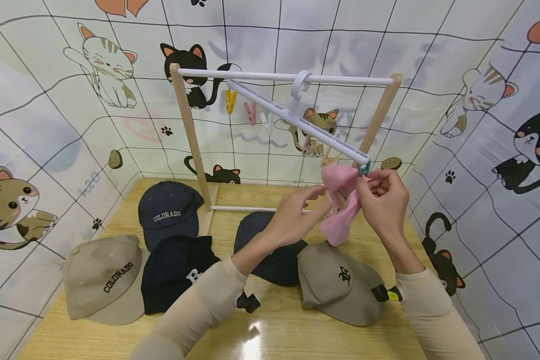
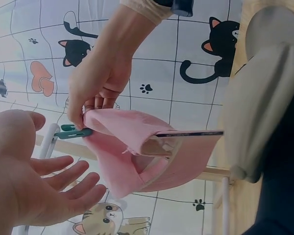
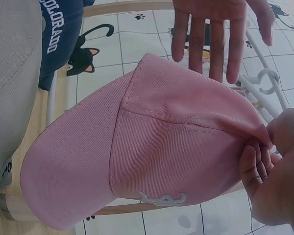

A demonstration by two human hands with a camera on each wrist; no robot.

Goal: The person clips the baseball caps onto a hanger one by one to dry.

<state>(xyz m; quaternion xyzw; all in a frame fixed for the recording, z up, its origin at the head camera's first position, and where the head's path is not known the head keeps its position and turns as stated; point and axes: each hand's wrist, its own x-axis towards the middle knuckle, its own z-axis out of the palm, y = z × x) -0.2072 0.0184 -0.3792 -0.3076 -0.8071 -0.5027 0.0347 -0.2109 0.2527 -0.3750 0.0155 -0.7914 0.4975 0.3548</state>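
While the right hand [image 1: 382, 200] pinched the back edge of a pink baseball cap [image 3: 152, 142], the left hand [image 1: 297, 212] hung beside it, fingers spread and loose, holding nothing; contact unclear. Cap was up off the table [image 1: 306, 335], near the right post of the rack [image 1: 190, 135], under the low end of a tilted white hanger [image 1: 328, 138] hooked on the rack's top bar. Green clothespin [image 2: 74, 133] sat at that end, by the cap's edge; couldn't tell whether it clamped. Yellow clothespin [image 1: 230, 101] hung below the rack's top bar, toward its left post. Navy COLORADO cap [image 1: 168, 212] lay by the rack's left foot; beige COLORADO cap [image 1: 101, 275] front-left of the rack; khaki cap [image 1: 337, 285], black emblem, in front of it.
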